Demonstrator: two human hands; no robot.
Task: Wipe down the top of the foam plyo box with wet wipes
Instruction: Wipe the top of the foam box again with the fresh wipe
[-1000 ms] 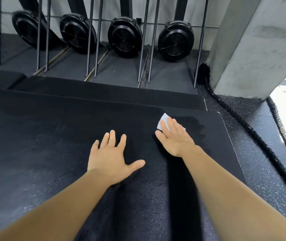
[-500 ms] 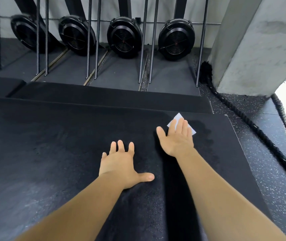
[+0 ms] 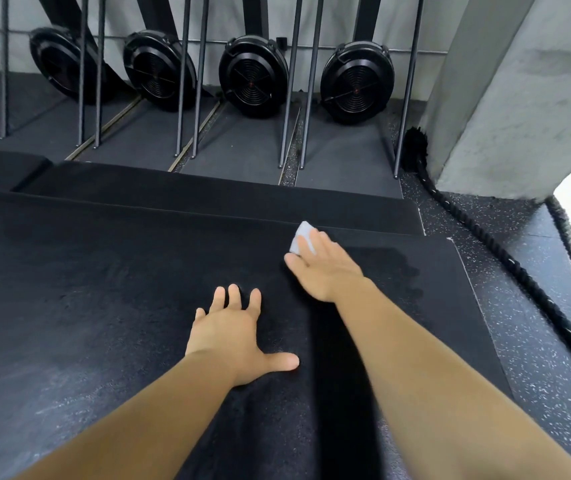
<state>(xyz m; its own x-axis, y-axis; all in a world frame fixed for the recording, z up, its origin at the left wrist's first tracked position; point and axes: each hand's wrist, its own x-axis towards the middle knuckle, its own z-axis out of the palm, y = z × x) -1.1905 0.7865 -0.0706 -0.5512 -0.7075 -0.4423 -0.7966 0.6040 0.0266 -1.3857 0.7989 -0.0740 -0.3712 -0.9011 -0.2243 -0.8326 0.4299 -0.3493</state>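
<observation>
Foam plyo box (image 3: 104,289) top: black, damp-streaked.

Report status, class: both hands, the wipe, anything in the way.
Left hand flat, bracing on box top. Right hand presses wet wipe near far edge. Nothing seen blocking.

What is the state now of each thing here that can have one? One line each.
right hand: fingers straight, pressing the wet wipe.
left hand: flat, fingers spread, on the foam plyo box.
wet wipe: on the box, partly covered.
foam plyo box: seemingly damp right of the wipe.
rope: lying on the floor.
</observation>
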